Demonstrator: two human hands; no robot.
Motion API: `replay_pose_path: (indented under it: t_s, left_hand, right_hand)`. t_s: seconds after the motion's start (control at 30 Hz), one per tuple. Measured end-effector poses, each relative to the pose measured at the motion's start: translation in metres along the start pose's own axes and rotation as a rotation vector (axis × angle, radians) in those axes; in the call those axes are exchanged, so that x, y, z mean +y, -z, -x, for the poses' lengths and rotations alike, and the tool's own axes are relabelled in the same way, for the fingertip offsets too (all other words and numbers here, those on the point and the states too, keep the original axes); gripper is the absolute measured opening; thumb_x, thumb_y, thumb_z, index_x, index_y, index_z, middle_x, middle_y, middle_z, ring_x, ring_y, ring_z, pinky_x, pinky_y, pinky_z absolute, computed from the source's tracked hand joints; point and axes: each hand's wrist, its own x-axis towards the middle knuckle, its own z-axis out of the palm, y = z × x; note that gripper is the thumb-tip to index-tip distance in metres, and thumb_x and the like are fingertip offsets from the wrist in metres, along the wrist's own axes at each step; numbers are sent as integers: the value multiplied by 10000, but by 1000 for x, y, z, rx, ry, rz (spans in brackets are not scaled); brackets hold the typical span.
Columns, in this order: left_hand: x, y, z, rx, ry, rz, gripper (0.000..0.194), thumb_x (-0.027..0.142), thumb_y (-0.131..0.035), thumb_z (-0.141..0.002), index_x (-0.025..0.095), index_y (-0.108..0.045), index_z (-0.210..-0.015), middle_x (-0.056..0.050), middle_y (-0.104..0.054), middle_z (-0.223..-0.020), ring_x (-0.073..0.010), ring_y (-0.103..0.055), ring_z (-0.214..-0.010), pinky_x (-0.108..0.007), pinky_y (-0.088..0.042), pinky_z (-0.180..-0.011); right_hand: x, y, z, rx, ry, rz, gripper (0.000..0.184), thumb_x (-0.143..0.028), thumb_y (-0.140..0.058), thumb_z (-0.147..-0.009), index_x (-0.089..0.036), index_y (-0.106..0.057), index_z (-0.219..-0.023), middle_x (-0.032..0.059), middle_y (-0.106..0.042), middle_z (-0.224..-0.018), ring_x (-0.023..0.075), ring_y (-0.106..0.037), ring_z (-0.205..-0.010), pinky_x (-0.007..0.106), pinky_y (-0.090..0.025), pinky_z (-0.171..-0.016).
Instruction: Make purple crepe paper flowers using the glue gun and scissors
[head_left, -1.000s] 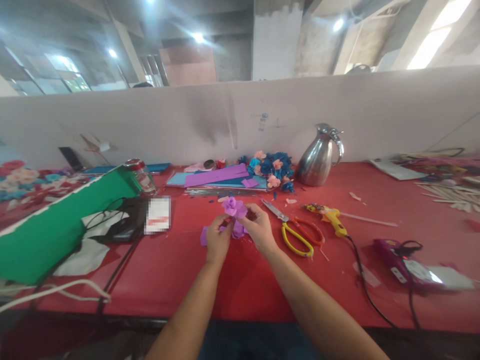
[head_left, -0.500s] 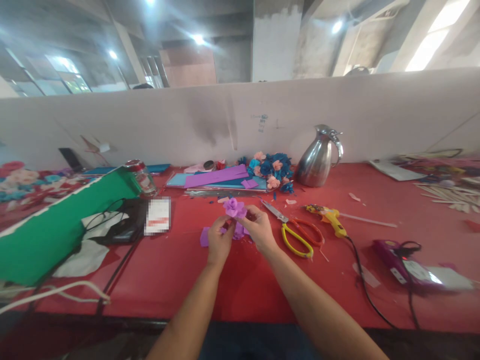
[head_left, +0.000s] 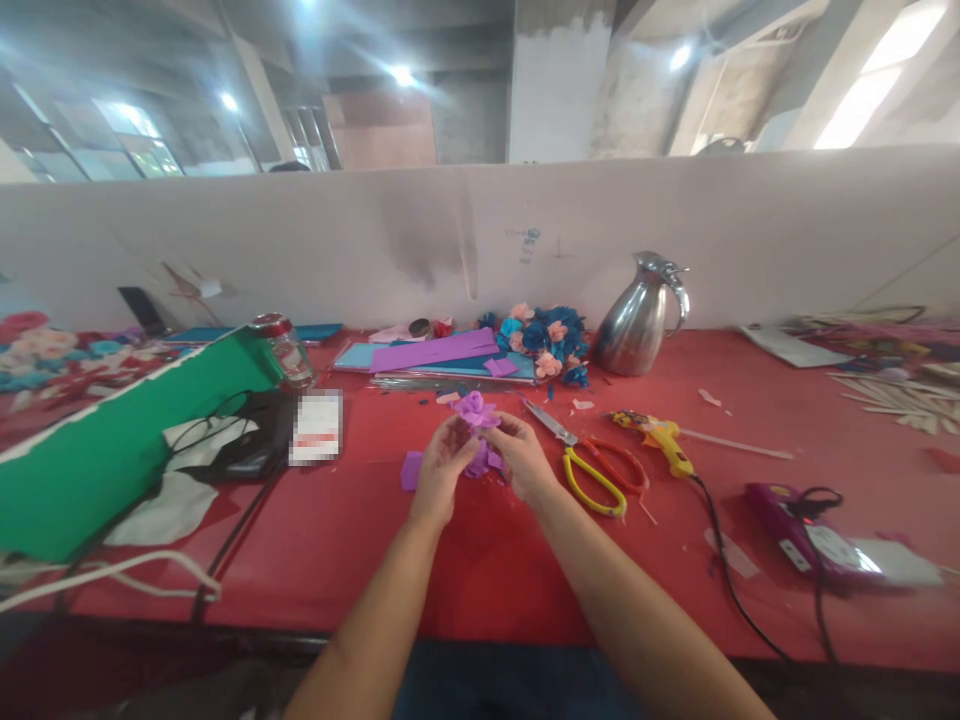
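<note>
Both my hands meet over the red table around a small purple paper flower. My left hand has its fingers curled up against the flower's left side. My right hand pinches the flower from the right. Loose purple paper pieces lie on the table just under and left of my hands. Yellow-handled scissors lie a little to the right of my right hand.
A yellow glue gun with a black cord, a purple tool, a steel jug, a heap of blue and pink paper flowers, purple and blue sheets, a green sheet, a glass jar. A white partition runs behind.
My left hand's fingers have risen and closed in against the flower's side. The flower sits slightly more to the right. My right hand keeps its pinch.
</note>
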Motion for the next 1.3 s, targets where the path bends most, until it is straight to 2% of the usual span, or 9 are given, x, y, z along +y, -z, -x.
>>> replay_pose_path:
  t_s: [0.13, 0.23, 0.4, 0.53, 0.7, 0.9, 1.07, 1.2, 1.3]
  left_hand:
    - [-1, 1, -3, 7, 5, -34, 497, 213, -789, -600, 210, -622, -1068, -81, -671, -1099, -221, -609, -1036, -311, -449, -891]
    - [-3, 4, -4, 73, -2, -44, 525, 228, -791, -608, 208, -580, -1088, -60, -698, -963, -195, -645, -907, -291, -478, -792]
    - [-3, 6, -5, 134, 22, 0, 419, 218, -805, -584, 197, -602, -950, 1, -689, -768, -137, -635, -724, -252, -470, -707]
    - [-2, 4, -5, 118, 29, 28, 304, 235, -801, -580, 174, -670, -848, -10, -695, -763, -129, -623, -696, -266, -467, -734]
    - [-5, 8, -7, 143, 67, 16, 277, 278, -799, -581, 166, -716, -820, -20, -701, -724, -131, -611, -662, -274, -460, -705]
    - [-7, 13, -11, 237, 86, 97, 231, 238, -816, -515, 167, -725, -715, -8, -706, -689, -131, -618, -656, -265, -454, -697]
    - [-7, 12, -12, 245, 95, 127, 247, 200, -816, -505, 177, -741, -739, -14, -731, -740, -144, -640, -707, -287, -468, -762]
    - [-7, 12, -11, 231, 84, 118, 236, 197, -817, -512, 185, -748, -738, -16, -739, -751, -149, -649, -736, -298, -464, -815]
    - [-8, 13, -12, 214, 71, 109, 248, 199, -817, -519, 192, -753, -759, -22, -744, -775, -166, -657, -772, -318, -460, -843]
  right_hand:
    - [4, 2, -1, -32, -22, -11, 206, -290, -771, -581, -190, -674, -732, -18, -640, -680, 101, -536, -567, 218, -415, -537]
    - [4, 2, -1, -35, -23, -22, 175, -255, -768, -585, -186, -652, -697, -44, -593, -610, 72, -477, -501, 200, -378, -497]
    - [2, 1, 0, -47, -70, -49, 177, -237, -771, -582, -178, -621, -656, -56, -536, -546, 49, -378, -436, 188, -297, -430]
    - [2, 2, -1, -58, -72, -59, 175, -250, -763, -590, -183, -617, -657, -46, -550, -554, 62, -398, -447, 200, -301, -433]
    - [3, 3, -1, -59, -61, -30, 179, -239, -755, -573, -188, -648, -706, -36, -582, -586, 73, -421, -471, 204, -310, -448]
    - [-2, 0, 1, -71, -28, -16, 153, -215, -688, -600, -185, -696, -750, -19, -616, -621, 83, -453, -501, 215, -345, -488]
    - [-8, -4, 3, -53, -21, -81, 158, -303, -672, -666, -181, -694, -763, 5, -642, -686, 104, -524, -575, 222, -397, -535]
    - [-11, -8, 6, -50, 19, -93, 234, -195, -732, -590, -204, -669, -815, -17, -642, -724, 95, -541, -600, 219, -422, -585]
    - [-13, -9, 6, -43, 17, -125, 246, -180, -721, -575, -203, -665, -814, -26, -622, -688, 90, -536, -585, 212, -419, -572]
